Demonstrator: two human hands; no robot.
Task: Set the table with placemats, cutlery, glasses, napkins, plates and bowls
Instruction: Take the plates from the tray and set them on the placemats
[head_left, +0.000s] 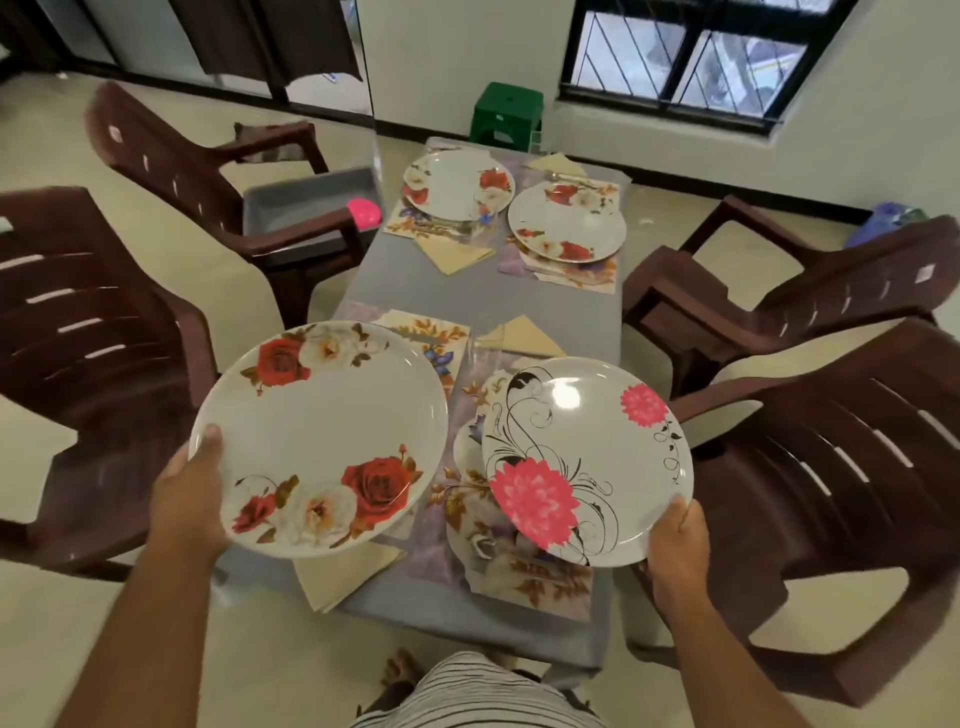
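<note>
Above the near end of the worktop (395, 280), the left hand (189, 486) pinches the rim of a rose-patterned plate (319, 439), and the right hand (675, 540) pinches a plate with pink flowers (587, 460). Both plates hang tilted over the near placemats (511, 571). I'd level each and lower it centred on its mat. Folded napkins (343, 574) and a clear glass (485, 338) stand close. Two far plates (460, 184) already sit placed; brown chairs (810, 467) crowd both sides.
</note>
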